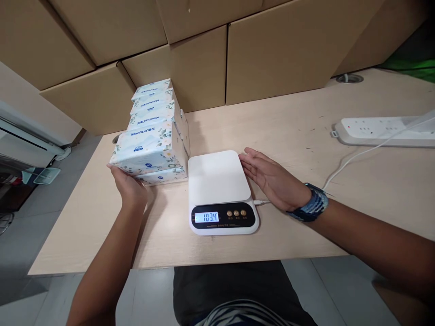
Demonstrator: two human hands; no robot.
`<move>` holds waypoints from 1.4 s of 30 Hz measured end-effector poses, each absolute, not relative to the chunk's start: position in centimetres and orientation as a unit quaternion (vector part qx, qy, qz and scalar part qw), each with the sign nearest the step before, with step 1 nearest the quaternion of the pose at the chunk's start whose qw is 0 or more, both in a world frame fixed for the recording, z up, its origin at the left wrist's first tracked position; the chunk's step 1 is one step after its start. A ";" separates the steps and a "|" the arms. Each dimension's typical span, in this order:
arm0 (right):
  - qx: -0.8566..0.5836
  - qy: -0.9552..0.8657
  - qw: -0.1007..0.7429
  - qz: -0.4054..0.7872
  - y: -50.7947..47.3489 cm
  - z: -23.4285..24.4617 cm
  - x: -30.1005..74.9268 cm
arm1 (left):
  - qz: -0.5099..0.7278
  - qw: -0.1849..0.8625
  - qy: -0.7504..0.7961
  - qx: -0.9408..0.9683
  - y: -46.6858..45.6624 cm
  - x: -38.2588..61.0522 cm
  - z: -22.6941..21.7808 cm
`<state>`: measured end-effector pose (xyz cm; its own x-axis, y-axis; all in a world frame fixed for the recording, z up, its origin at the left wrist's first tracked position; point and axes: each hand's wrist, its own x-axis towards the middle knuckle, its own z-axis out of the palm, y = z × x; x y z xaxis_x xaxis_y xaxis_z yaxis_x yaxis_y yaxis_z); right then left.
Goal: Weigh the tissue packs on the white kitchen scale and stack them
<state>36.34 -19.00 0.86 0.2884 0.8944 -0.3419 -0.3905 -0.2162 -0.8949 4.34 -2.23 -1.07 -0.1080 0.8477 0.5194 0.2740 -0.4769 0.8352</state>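
Observation:
My left hand is at the lower front left corner of the top front tissue pack, gripping it, with most of the fingers hidden by the pack. That white floral pack rests on another tissue pack, at the front of a double-layer row. To its right lies a white kitchen scale, its platform bare and its lit display showing digits like 103.4. My right hand is open beside the scale's right edge, fingers stretched toward it, fingertips at or very near the platform's side.
Cardboard boxes form a wall along the back of the wooden table. A white power strip lies at the right, and a white cable runs from there toward the scale. The table's left edge drops to a tiled floor.

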 end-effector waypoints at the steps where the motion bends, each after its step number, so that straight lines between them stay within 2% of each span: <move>1: -0.553 -0.229 0.584 0.548 -19.0 0.8 36.3 | 0.576 0.226 0.449 0.644 -2.2 4.2 -1.0; 10: -0.568 -0.290 0.569 0.520 -19.3 0.3 36.6 | 0.544 0.188 0.441 0.689 -2.3 3.8 -0.5; 17: -0.570 -0.358 0.566 0.476 -19.6 0.0 36.7 | 0.614 0.252 0.423 0.617 -4.7 5.6 0.0; 20: -0.559 -0.442 0.550 0.436 -20.3 0.0 36.5 | 0.634 0.213 0.423 0.611 -6.6 6.9 0.6; 24: -0.506 -0.533 0.516 0.439 -21.3 0.1 36.2 | 0.593 0.134 0.386 0.694 -8.9 8.0 1.1; 30: -0.418 -0.637 0.428 0.487 -21.6 0.4 36.5 | 0.499 0.232 0.326 0.769 -11.9 9.2 0.2; 32: -0.407 -0.619 0.446 0.502 -21.5 0.5 36.2 | 0.451 0.190 0.286 0.824 -12.5 9.6 -0.3; 36: -0.477 -0.471 0.550 0.497 -20.9 0.5 35.6 | 0.391 0.088 0.245 0.883 -12.8 9.9 -0.7; 39: -0.524 -0.391 0.614 0.442 -19.6 0.2 36.4 | 0.381 0.087 0.270 0.880 -12.5 9.7 -0.7; 42: -0.528 -0.418 0.624 0.397 -17.7 -0.4 37.9 | 0.370 0.120 0.288 0.875 -12.3 9.4 -0.7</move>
